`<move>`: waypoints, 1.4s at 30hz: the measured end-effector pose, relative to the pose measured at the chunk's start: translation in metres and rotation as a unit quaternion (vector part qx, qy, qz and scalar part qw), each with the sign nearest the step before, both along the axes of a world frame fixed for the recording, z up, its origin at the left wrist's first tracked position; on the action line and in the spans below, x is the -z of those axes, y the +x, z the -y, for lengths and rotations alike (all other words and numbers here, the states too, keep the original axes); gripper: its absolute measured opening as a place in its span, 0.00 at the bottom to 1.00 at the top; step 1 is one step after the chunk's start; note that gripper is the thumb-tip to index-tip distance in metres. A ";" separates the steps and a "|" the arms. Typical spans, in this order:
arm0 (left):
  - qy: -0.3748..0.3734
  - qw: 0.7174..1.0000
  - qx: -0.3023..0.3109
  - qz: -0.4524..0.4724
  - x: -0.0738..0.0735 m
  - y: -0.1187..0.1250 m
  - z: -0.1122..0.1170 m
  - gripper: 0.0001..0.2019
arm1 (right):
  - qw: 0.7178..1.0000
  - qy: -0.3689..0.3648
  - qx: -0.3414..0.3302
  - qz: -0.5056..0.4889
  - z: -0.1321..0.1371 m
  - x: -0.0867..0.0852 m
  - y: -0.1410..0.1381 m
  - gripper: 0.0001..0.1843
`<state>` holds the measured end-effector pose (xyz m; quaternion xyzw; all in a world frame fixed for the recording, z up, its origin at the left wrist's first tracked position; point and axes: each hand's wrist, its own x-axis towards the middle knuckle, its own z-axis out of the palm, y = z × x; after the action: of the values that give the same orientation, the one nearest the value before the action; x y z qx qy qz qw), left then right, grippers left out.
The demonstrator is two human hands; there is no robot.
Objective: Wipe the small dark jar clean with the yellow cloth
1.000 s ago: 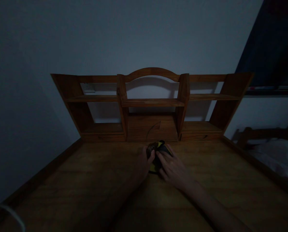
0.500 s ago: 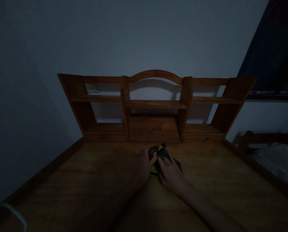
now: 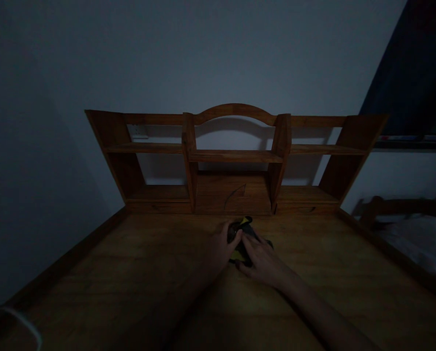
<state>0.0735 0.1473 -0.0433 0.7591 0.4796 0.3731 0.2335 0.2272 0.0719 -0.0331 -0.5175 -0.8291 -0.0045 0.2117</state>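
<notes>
The room is dim. A small dark and yellow piece of fabric (image 3: 244, 225) lies on the wooden desk (image 3: 130, 273) near the back, in front of the shelf unit. My left hand (image 3: 221, 248) grips its left side with thumb and fingers pinched on it. My right hand (image 3: 262, 257) rests on its right side, fingers pressed down over the cloth. Both hands cover most of it, so its shape is hard to make out.
A wooden shelf unit (image 3: 236, 156) with an arched top and bare shelves stands at the back of the desk against a pale wall. A raised wooden rim (image 3: 64, 263) runs along the desk's left side. A bed frame with light bedding (image 3: 411, 229) shows at the right.
Both hands stayed on the fabric and shifted slightly; the left thumb moved further over the cloth and the right fingers pulled in. The camera tilted a little.
</notes>
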 end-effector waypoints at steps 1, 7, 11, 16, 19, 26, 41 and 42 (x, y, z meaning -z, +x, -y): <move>-0.001 1.000 0.003 0.001 0.000 0.000 0.001 0.24 | 1.000 0.000 -0.004 0.001 0.000 0.001 -0.001 0.40; -0.033 0.997 0.059 0.028 0.003 -0.001 0.000 0.23 | 0.997 -0.043 0.003 -0.069 -0.009 0.008 0.007 0.43; -0.053 0.987 0.138 0.063 0.010 -0.006 -0.010 0.27 | 0.985 -0.071 -0.018 -0.155 -0.015 0.007 0.015 0.44; -0.063 0.975 0.203 0.062 0.008 -0.013 -0.016 0.35 | 0.974 -0.091 -0.031 -0.206 -0.017 0.004 0.018 0.39; -0.067 0.978 0.189 0.056 0.004 -0.013 -0.011 0.35 | 0.967 -0.107 -0.018 -0.231 -0.017 0.001 0.020 0.36; -0.039 0.986 0.157 0.042 0.003 -0.008 -0.004 0.36 | 0.886 -0.225 -0.056 -0.401 -0.013 -0.012 0.024 0.32; -0.029 0.994 0.061 -0.085 0.004 -0.006 -0.004 0.47 | 0.751 -0.322 -0.056 -0.574 -0.022 -0.006 0.025 0.32; -0.025 0.993 0.043 -0.109 0.003 -0.006 -0.003 0.48 | 0.744 -0.323 -0.052 -0.582 -0.023 -0.004 0.025 0.31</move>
<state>0.0672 0.1506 -0.0465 0.8092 0.4781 0.2658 0.2146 0.2517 0.0954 -0.0292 -0.4131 -0.5224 0.5769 0.4729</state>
